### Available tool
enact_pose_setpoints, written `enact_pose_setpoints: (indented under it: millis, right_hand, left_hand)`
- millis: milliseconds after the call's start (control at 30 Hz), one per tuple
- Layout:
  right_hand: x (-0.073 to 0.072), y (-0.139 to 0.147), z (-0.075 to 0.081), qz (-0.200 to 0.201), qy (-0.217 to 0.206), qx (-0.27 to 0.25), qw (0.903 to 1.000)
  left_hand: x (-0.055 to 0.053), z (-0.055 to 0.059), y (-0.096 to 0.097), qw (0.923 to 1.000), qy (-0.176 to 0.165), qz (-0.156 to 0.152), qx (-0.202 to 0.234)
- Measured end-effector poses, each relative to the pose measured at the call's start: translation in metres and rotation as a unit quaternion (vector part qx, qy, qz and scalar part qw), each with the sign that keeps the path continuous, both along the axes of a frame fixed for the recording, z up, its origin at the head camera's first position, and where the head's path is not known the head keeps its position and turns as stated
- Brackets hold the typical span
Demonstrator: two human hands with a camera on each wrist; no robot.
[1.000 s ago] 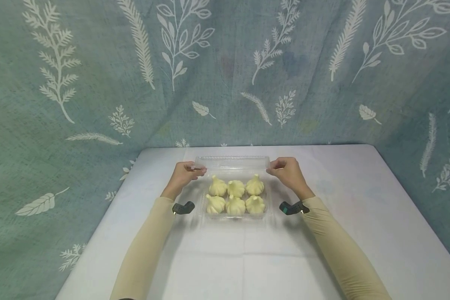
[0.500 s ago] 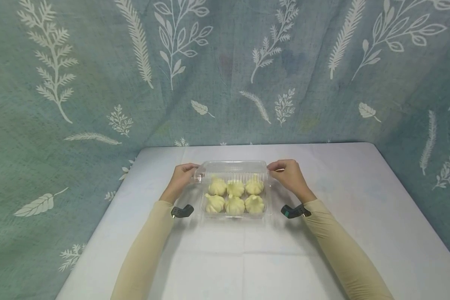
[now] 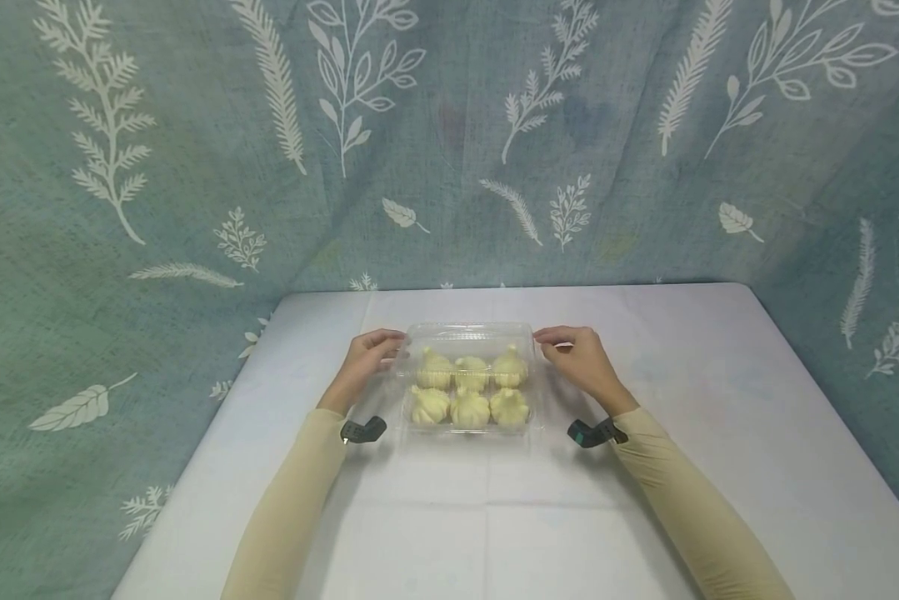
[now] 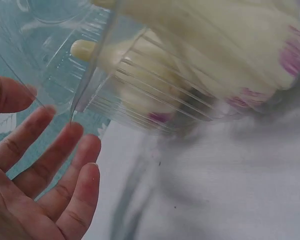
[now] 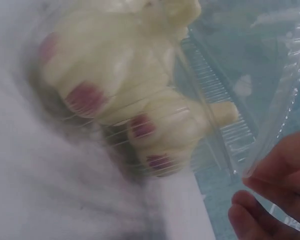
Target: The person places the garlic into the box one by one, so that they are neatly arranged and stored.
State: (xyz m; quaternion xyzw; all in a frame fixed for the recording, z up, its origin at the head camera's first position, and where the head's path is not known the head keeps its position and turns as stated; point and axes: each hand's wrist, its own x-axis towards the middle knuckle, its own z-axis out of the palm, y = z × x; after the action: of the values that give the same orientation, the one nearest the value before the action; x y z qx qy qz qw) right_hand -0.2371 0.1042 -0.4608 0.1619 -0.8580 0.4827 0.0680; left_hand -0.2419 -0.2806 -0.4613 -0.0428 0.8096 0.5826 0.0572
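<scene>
A clear plastic clamshell box (image 3: 467, 431) holds several pale yellow garlic bulbs (image 3: 470, 410) in two rows. Its hinged lid (image 3: 467, 333) leans forward over the back row, partly lowered. At the lid's left side, my left hand (image 3: 367, 357) pinches the edge lightly between thumb and index finger; the other fingers (image 4: 80, 200) extend below. On the opposite side, my right hand (image 3: 580, 358) pinches the lid's corner with thumb and fingertips (image 5: 247, 182). Purple patches mark the undersides of the bulbs in both wrist views.
The box stands on a white cloth-covered table (image 3: 449, 533), with table surface on both sides and in front. A blue-green curtain (image 3: 449, 167) with white leaf prints hangs behind the table's far edge. A black strap-on camera (image 3: 364, 430) sits at each wrist.
The lid has swung from nearly upright forward and down over the back row of garlic bulbs. Both hands have moved slightly toward me with it.
</scene>
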Motion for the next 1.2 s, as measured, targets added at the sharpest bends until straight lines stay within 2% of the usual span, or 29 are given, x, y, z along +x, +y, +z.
enact_pose_setpoints:
  millis: [200, 433, 800, 967, 1200]
  right_hand:
    - [0.01, 0.002, -0.003, 0.029, 0.0, 0.004, 0.9996]
    - [0.022, 0.004, -0.006, 0.052, -0.008, 0.015, 0.9985]
    - [0.037, 0.006, -0.011, 0.111, -0.045, 0.034, 0.9922]
    - [0.043, 0.007, -0.013, 0.143, -0.066, 0.049, 0.9864]
    - [0.051, 0.009, -0.011, 0.174, -0.08, 0.035, 0.9808]
  left_hand:
    - [0.005, -0.006, -0.003, 0.9997, 0.009, -0.022, 0.009]
    - [0.014, -0.006, 0.0, 0.999, 0.016, -0.035, 0.023]
    - [0.029, -0.014, -0.001, 0.9976, 0.019, -0.059, 0.032]
    - [0.038, -0.016, -0.002, 0.9985, 0.007, -0.053, 0.012]
    - [0.052, -0.022, -0.003, 0.9987, 0.006, -0.051, 0.006]
